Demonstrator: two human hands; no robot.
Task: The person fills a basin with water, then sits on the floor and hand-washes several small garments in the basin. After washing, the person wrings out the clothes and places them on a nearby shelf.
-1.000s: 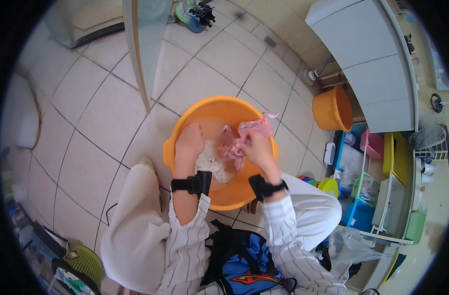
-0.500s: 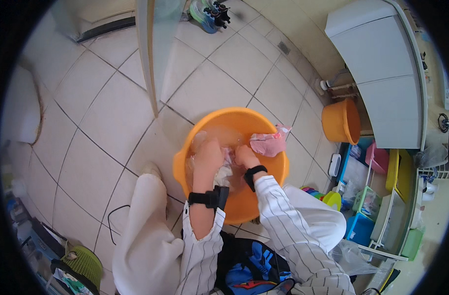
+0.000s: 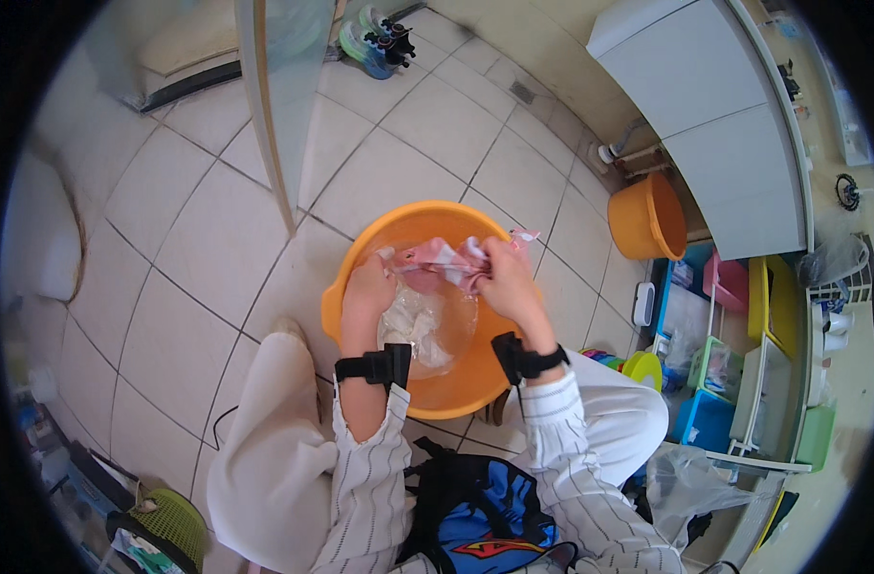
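Note:
An orange basin (image 3: 456, 402) stands on the floor in front of me, with water in its bottom. A wet pink-and-white cloth (image 3: 442, 256) stretches across the basin between my hands. At its left end, my left hand (image 3: 368, 284) has closed fingers on the fabric. My right hand (image 3: 510, 279) grips the bunched right end, and a pink corner sticks out past it over the basin's rim. Below the pink cloth, a white cloth (image 3: 418, 323) lies soaking. Dark straps go round both my wrists.
A smaller orange bucket (image 3: 628, 222) stands by the white cabinet (image 3: 714, 124) at right. Nearby is a shelf of coloured bins (image 3: 729, 282). Shoes (image 3: 372, 46) sit at the far wall, near a door edge (image 3: 270, 134). A green basket (image 3: 169, 526) is at lower left.
My hands have moved apart and up from the water, drawing the pink cloth out between them. The right hand has gone right, and the white cloth now shows more. The view has shifted slightly.

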